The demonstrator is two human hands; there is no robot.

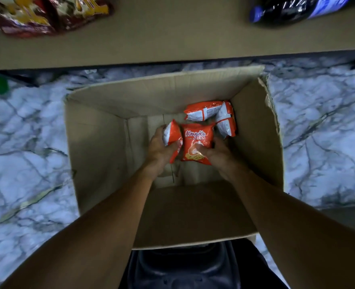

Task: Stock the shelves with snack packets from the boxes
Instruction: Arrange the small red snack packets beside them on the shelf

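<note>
While the box (101, 153) is sitting on the marble floor (26, 142), the left hand (160, 149) and right hand (216, 153) are each holding orange packets (196, 138).

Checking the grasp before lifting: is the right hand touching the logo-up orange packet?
Touching. Head view: the right hand curls its fingers over the logo-up orange packet at its lower right edge.

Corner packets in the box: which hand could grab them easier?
Probably the right hand, gripping the front-facing packet: the corner packets lie just beyond it. The left hand, gripping the tilted packet, is farther away.
</note>
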